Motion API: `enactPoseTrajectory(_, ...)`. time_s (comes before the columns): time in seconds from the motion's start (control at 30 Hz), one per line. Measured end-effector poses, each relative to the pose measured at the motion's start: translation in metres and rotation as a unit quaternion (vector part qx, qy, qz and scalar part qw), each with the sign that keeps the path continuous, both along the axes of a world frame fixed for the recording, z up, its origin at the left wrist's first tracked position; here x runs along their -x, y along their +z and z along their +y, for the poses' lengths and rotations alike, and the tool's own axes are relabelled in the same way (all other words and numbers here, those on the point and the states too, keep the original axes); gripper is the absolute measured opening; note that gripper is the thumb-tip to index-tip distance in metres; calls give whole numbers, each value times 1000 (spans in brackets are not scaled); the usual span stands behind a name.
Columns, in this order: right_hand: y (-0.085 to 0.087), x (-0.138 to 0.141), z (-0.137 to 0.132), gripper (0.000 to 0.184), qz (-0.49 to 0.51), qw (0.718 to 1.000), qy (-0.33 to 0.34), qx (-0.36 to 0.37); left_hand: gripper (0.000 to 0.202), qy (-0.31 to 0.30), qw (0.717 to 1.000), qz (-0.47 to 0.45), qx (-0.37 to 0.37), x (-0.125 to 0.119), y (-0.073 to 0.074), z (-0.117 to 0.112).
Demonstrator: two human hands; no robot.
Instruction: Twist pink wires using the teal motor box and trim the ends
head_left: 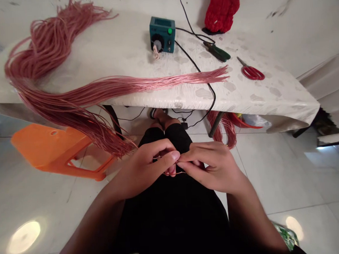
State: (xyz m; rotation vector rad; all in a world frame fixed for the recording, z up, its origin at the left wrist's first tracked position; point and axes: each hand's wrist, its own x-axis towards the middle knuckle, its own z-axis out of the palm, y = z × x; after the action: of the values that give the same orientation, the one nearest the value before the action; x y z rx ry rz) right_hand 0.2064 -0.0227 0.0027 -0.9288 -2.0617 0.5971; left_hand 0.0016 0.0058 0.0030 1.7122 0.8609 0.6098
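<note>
My left hand [157, 160] and my right hand [207, 163] meet above my lap, fingertips pinched together. Between them runs a thin copper-pink cord [176, 173], of which only a short stretch shows below the fingers. The exact spot where the fingertips press is mostly hidden. Beyond my hands, a long bundle of pink cords [121, 84] lies along the table, its cut ends pointing right. Part of that bundle hangs over the table's front edge, its loose ends close to my left wrist.
On the table [258, 92] stand a teal device [162, 34] with a black cable and a red bundle [223, 10]. Green-handled pliers [218, 51] and red scissors [252, 71] lie at right. An orange stool [51, 148] is at left; more cord [229, 133] hangs below the table.
</note>
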Motion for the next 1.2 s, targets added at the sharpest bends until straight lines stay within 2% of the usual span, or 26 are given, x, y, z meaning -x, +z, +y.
enactPoseTrajectory(0.1, -1, -1, 1, 10, 25, 1000, 0, 9, 30, -32, 999, -8, 14, 3, 1, 3)
enactPoseTrajectory(0.23, -1, -2, 2, 7, 36, 999, -15, 26, 28, -35, 999, -19, -12, 6, -1, 4)
enactPoseTrajectory(0.37, -1, -3, 2, 7, 50, 998, -24, 41, 22, -2, 999, -35, -36, 5, -2, 1)
enactPoseTrajectory(0.53, -1, -4, 3, 18, 66, 997, -28, 36, 18, 51, 994, 1, -96, 4, 0, -3)
enactPoseTrajectory(0.7, -1, 0, 4, 13, 63, 997, -33, 15, 18, 57, 991, 8, -123, 2, 2, -3)
enactPoseTrajectory(0.83, 1, 2, 3, 12, 51, 997, -48, -22, 19, 63, 992, 8, -112, 1, 2, -6)
enactPoseTrajectory(0.97, 3, 2, 1, 14, 26, 995, -65, -73, 19, 71, 995, -16, -69, -1, 3, -8)
enactPoseTrajectory(1.07, 3, 1, 0, 14, 10, 992, -75, -104, 20, 93, 995, -17, -36, -4, 5, -10)
enactPoseTrajectory(1.2, 3, 1, 1, 13, -9, 988, -79, -132, 20, 126, 991, -8, -31, -10, 6, -12)
